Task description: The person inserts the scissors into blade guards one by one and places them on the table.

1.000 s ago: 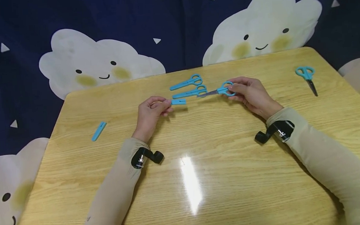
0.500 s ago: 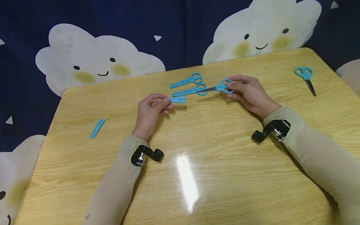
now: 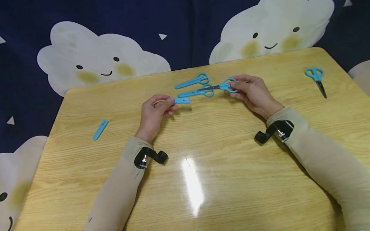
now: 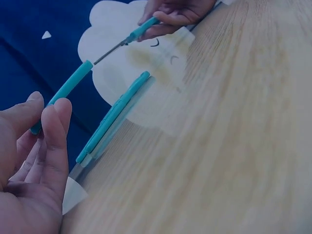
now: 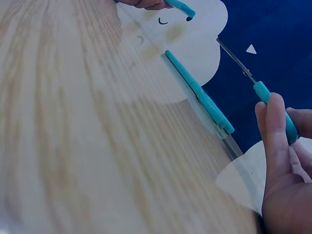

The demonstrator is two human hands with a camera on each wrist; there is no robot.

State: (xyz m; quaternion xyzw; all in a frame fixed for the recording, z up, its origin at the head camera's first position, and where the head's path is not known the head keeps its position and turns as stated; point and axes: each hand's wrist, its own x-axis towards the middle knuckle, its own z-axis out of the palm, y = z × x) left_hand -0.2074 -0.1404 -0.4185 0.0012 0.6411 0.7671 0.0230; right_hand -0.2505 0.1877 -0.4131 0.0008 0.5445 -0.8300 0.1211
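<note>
Between thumb and fingers, my left hand [image 3: 153, 113] pinches a light-blue scissors cover [image 3: 182, 100], its slotted end facing right. My right hand [image 3: 254, 92] grips a pair of scissors [image 3: 226, 86] by the blue finger loops. Its dark blades [image 5: 236, 59] point left at the cover; in the right wrist view a gap separates tip and cover. Both are held above the table. Behind them lie two pairs of covered blue scissors, a nearer one [image 3: 190, 93], partly overlapped by the held blades in the head view, and a farther one [image 3: 191, 82].
Another loose blue cover [image 3: 100, 130] lies at the left of the wooden table [image 3: 232, 182]. Uncovered scissors [image 3: 316, 79] lie at the far right, blades toward the front. A dark blue curtain [image 3: 186, 24] with cloud shapes hangs right behind the table's back edge.
My right hand has moved slightly left and away from me with the scissors, so the blades overlap the nearer covered pair in view. The left hand keeps its pinch on the cover, nearly still.
</note>
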